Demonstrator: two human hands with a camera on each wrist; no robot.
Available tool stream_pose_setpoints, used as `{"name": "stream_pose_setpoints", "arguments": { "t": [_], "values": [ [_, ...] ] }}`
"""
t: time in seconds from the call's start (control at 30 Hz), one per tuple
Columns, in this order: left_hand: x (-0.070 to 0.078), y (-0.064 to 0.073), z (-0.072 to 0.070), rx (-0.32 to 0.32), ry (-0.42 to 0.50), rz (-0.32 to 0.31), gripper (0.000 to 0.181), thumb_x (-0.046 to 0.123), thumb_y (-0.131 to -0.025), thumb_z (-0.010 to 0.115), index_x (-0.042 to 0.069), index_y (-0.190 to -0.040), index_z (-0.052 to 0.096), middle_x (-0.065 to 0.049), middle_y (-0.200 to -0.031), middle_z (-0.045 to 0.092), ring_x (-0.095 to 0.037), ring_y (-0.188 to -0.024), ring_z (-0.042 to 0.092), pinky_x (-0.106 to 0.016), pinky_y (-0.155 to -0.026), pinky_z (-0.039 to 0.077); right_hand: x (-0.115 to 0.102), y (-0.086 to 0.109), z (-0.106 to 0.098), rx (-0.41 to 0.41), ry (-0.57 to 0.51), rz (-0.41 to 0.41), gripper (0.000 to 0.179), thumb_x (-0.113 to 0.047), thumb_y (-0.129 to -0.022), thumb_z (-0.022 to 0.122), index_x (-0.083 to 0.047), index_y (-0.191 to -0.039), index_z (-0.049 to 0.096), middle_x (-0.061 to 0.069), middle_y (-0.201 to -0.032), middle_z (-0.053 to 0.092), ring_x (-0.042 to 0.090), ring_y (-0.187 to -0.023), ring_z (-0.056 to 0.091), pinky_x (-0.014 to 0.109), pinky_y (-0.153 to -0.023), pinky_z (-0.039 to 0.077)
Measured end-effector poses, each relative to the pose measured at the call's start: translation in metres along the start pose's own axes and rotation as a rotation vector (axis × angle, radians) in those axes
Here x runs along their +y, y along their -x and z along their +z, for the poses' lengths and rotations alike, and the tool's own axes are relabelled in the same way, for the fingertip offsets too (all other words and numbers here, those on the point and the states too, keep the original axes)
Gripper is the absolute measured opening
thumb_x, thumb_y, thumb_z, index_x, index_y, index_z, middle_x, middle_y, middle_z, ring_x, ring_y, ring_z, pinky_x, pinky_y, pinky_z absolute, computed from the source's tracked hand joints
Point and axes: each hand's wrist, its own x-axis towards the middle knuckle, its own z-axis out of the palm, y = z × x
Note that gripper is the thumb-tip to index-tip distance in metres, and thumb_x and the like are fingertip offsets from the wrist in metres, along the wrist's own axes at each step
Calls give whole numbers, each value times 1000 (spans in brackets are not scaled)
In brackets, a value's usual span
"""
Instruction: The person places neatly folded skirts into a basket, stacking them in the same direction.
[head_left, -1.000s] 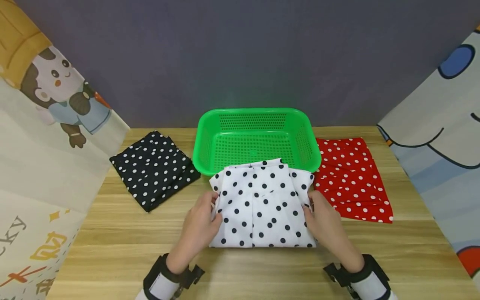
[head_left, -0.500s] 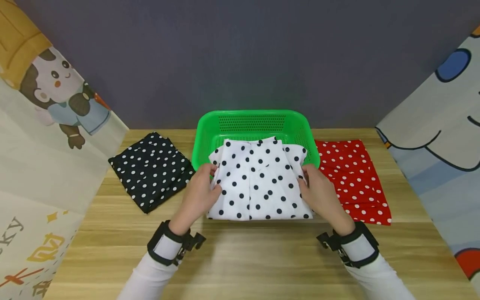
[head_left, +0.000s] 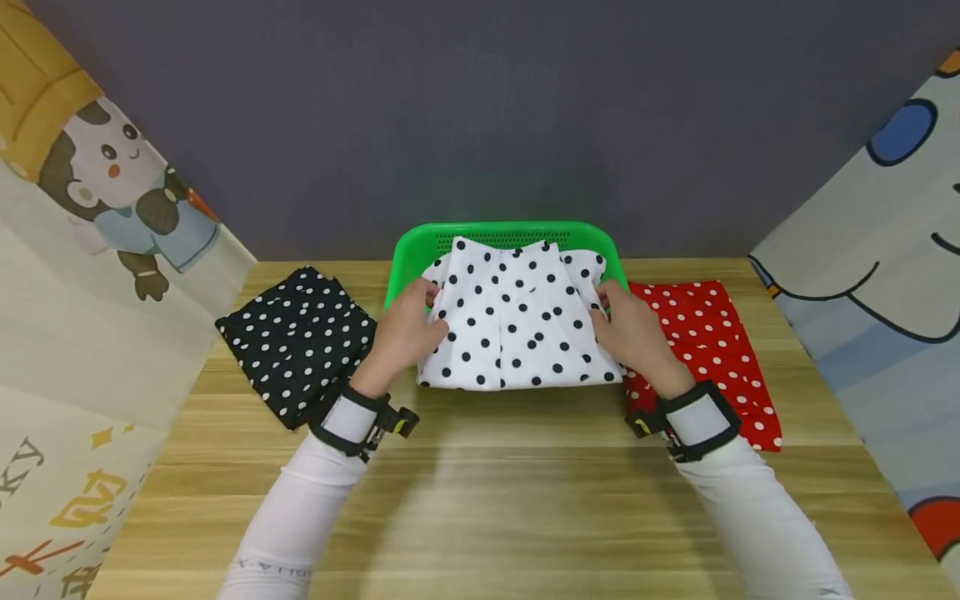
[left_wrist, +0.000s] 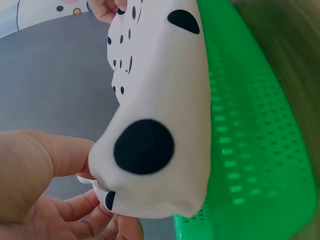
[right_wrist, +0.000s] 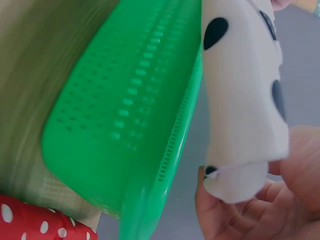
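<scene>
A folded white cloth with black dots [head_left: 517, 325] is held level over the green plastic basket [head_left: 403, 258], covering most of it in the head view. My left hand [head_left: 407, 327] pinches its left side, thumb on top and fingers beneath. On the opposite side my right hand [head_left: 636, 329] grips the cloth the same way. From the left wrist view, the cloth's folded edge [left_wrist: 160, 150] hangs beside the basket's perforated wall [left_wrist: 255, 150]. In the right wrist view the cloth [right_wrist: 245, 100] is above the basket rim, with the fingers curled under its end.
A folded black cloth with white dots [head_left: 300, 342] lies on the wooden table [head_left: 495, 500] left of the basket. To the right lies a red cloth with white dots [head_left: 712, 333], partly behind my right wrist. A dark grey panel [head_left: 495, 117] rises behind the basket.
Both hands have carried the white dotted cloth forward, from in front of the basket to over it. The basket and the black and red cloths have stayed in place.
</scene>
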Motion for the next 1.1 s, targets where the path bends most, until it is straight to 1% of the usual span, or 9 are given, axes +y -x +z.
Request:
{"name": "stream_pose_setpoints", "arguments": {
  "t": [0.1, 0.17, 0.27, 0.4, 0.57, 0.73, 0.9, 1.0, 1.1],
  "values": [
    [1, -13, -2, -9, 4, -5, 41, 3, -75, 55, -1, -115, 49, -14, -108, 54, -26, -90, 52, -38, -78, 47, 1, -12, 0, -2, 10, -6, 27, -10, -89, 55, 5, -110, 49, 19, -89, 59, 24, -60, 50, 32, -52, 45],
    [2, -21, -4, -14, 3, -9, 41, 2, -74, 55, -2, -115, 49, -14, -106, 53, -26, -90, 51, -38, -79, 46, 2, -19, -1, -14, 19, 2, 27, -10, -89, 54, 5, -110, 49, 20, -91, 59, 24, -61, 51, 34, -54, 46],
    [3, -32, -5, -17, -9, -18, 41, 2, -73, 55, -1, -114, 50, -13, -101, 53, -25, -86, 50, -35, -73, 46, 2, -29, -1, -38, 31, 25, 28, -11, -90, 53, 5, -112, 48, 20, -93, 59, 26, -63, 51, 34, -56, 46],
    [5, -44, -6, -21, -39, -38, 40, 3, -73, 56, 0, -112, 51, -11, -96, 54, -25, -81, 51, -32, -64, 46, 2, -42, -4, -65, 56, 46, 28, -12, -91, 51, 5, -113, 46, 19, -92, 57, 27, -67, 51, 33, -56, 44],
    [5, -57, -5, -37, -72, -80, 42, 2, -72, 56, 2, -114, 50, -10, -93, 55, -25, -78, 53, -31, -60, 44, 1, -57, -5, -95, 76, 65, 28, -12, -90, 48, 4, -114, 47, 18, -89, 55, 29, -72, 52, 34, -57, 44],
    [1, -69, 0, -54, -127, -105, 37, 0, -71, 56, 4, -107, 49, -9, -91, 54, -25, -76, 52, -30, -58, 43, 0, -71, -4, -129, 98, 94, 26, -12, -89, 47, 2, -111, 49, 18, -92, 55, 31, -75, 53, 37, -59, 44],
    [2, -82, 4, -91, -173, -131, 39, 1, -72, 58, 3, -109, 47, -10, -90, 54, -26, -74, 54, -31, -55, 44, 2, -83, 0, -172, 117, 122, 22, -10, -84, 47, 1, -103, 51, 15, -85, 52, 29, -70, 50, 33, -56, 39],
    [5, -88, 6, -119, -205, -148, 39, 3, -76, 57, 1, -114, 47, -11, -90, 55, -26, -74, 56, -32, -55, 46, 2, -89, 2, -207, 123, 154, 14, -6, -81, 47, 0, -94, 49, 13, -81, 48, 27, -70, 46, 31, -56, 36],
    [6, -93, 8, -152, -248, -175, 40, 7, -79, 55, 0, -117, 46, -13, -94, 56, -27, -76, 57, -33, -57, 48, 0, -93, 5, -259, 133, 175, 5, -1, -78, 47, -1, -83, 46, 11, -73, 43, 24, -64, 46, 29, -53, 36]
  ]
}}
